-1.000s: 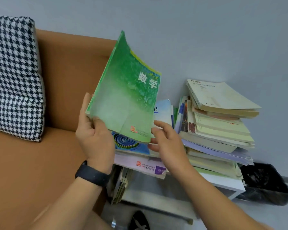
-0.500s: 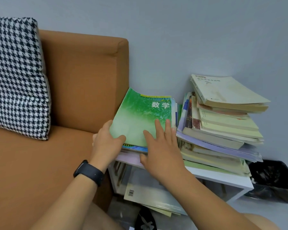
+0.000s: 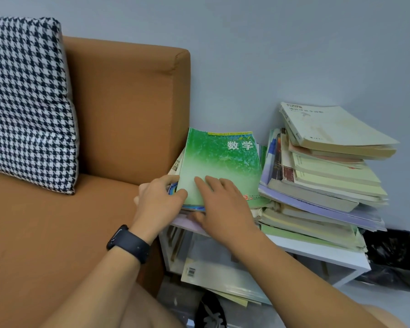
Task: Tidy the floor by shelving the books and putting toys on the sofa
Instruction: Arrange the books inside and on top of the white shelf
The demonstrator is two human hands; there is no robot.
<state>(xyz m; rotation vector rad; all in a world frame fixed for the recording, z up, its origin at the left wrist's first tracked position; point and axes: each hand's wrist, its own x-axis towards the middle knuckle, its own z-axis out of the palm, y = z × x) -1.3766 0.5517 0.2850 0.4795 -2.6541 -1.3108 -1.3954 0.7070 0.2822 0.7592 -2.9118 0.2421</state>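
Two hands on green paperback maths textbook (image 3: 219,165) atop low book pile on white shelf unit (image 3: 322,253) beside orange fabric sofa (image 3: 118,119), left hand (image 3: 160,201) gripping its near-left corner, right hand (image 3: 225,207) flat, fingers straight, pressing cover, taller leaning stack of pale paperbacks (image 3: 329,171) just right

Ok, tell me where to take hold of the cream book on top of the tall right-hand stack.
Take the cream book by its near right edge, where the page block overhangs the books below. Come from the front right, thumb on the cover and fingers under the overhang. It lies flat and slightly tilted, its far side near the wall, so there is probably little room behind it.
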